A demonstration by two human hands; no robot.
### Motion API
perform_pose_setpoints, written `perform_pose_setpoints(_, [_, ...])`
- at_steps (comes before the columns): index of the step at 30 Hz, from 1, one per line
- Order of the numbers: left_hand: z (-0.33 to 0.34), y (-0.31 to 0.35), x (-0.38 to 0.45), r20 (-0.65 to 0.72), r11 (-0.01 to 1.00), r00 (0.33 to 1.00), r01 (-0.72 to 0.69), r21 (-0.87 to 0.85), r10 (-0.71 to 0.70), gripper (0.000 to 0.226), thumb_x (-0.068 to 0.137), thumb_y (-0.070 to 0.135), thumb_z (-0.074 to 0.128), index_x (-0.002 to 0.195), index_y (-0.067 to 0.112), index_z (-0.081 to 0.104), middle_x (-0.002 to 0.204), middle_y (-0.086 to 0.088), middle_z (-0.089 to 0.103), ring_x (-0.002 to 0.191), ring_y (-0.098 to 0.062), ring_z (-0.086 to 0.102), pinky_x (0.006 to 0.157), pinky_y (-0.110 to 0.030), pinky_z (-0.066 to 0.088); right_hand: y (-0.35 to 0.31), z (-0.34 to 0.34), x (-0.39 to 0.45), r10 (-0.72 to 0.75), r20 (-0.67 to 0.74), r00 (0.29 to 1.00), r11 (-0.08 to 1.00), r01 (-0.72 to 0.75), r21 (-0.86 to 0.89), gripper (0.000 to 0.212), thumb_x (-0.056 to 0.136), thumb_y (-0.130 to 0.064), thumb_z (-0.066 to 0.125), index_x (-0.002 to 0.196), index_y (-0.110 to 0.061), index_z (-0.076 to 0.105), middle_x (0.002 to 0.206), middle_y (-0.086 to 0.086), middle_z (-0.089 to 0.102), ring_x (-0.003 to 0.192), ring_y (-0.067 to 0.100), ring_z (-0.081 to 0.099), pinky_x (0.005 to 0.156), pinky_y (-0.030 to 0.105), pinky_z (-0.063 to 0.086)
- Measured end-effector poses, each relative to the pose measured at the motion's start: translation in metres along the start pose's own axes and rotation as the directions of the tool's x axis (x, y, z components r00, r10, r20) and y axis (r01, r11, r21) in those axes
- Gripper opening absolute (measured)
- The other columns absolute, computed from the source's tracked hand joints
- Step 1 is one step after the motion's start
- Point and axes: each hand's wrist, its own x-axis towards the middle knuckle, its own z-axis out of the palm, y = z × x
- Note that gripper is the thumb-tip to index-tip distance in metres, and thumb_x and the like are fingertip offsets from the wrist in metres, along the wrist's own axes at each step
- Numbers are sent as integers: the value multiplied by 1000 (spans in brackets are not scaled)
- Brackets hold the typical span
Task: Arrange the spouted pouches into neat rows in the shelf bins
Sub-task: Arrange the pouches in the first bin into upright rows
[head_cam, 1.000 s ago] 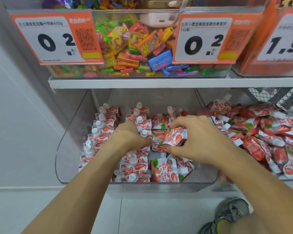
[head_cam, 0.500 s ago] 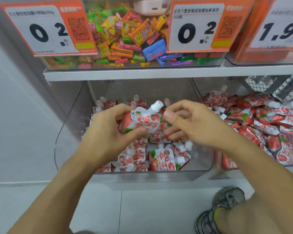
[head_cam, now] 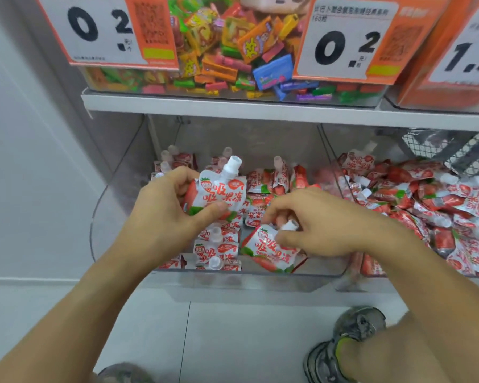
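Over the clear bin (head_cam: 116, 205) of pouches, both hands grip one: left hand (head_cam: 161, 214) an upright pouch (head_cam: 219, 194), right hand (head_cam: 321, 225) another (head_cam: 268, 252).

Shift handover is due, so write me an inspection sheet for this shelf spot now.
Surface: white shelf above; clear bin below it.
Job's things: upright pouch lifted, cap up; second pouch at the bin's front, tilted; rows of pouches on the bin's left; loose pile in the neighbouring bin.
Clutter: mixed candy in the upper bin.
Hands: left hand grips the upright pouch; right hand pinches the second pouch near its cap.
Cables: nothing seen.
Surroundings: price tags, wire basket, grey floor, shoe.
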Motion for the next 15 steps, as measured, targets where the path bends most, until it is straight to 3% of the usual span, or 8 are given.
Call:
perform_pose_setpoints(2, [5, 0, 1, -1, 1000, 1000, -1, -19, 1, 40, 72, 33, 82, 106, 26, 62, 91, 14, 74, 82, 1, 70, 77, -30, 60, 5, -7, -8, -50, -111, 992, 977, 72, 201, 17, 88, -22, 72, 100, -34, 72, 98, -21, 65, 89, -2, 63, 85, 29, 53])
perform_pose_setpoints(5, [16, 5, 2, 69, 995, 996, -54, -89, 60, 35, 81, 32, 77, 112, 26, 61, 94, 13, 73, 86, -5, 71, 80, -37, 59, 6, -8, -11, -63, -307, 950, 876, 200, 438, 22, 83, -11, 79, 94, -29, 75, 97, -10, 70, 89, 12, 70, 81, 37, 59])
perform_pose_setpoints(7, [21, 12, 0, 159, 981, 983, -58, -188, 88, 32, 84, 38, 71, 112, 24, 62, 95, 12, 73, 90, -10, 71, 82, -39, 59, 4, -6, -8, -42, -420, 907, 796, 284, 535, 26, 79, -2, 80, 93, -23, 75, 96, -5, 73, 89, 13, 71, 78, 32, 60])
perform_pose_setpoints(10, [25, 19, 0, 299, 959, 951, 7, -283, 81, 51, 73, 41, 80, 116, 26, 58, 105, 11, 72, 96, -9, 71, 83, -31, 59, 2, -3, -4, 18, -558, 830, 727, 372, 577, 29, 77, -1, 82, 94, -23, 73, 96, -2, 72, 84, 12, 69, 73, 31, 61])
perform_pose_setpoints(12, [27, 21, 1, 244, 972, 967, -15, -233, 73, 62, 59, 42, 84, 113, 29, 56, 102, 16, 72, 90, -5, 71, 76, -24, 59, 1, -2, -2, 63, -593, 803, 684, 398, 611, 32, 75, -2, 83, 96, -24, 72, 98, 1, 72, 88, 17, 71, 71, 34, 62])
perform_pose_setpoints(15, [26, 22, 3, 144, 981, 988, -28, -192, 57, 52, 60, 34, 87, 104, 27, 61, 92, 17, 73, 81, -3, 72, 67, -19, 58, 4, -7, -5, 59, -602, 797, 692, 402, 599, 32, 75, -11, 84, 101, -23, 71, 101, 0, 74, 97, 19, 71, 72, 34, 62])
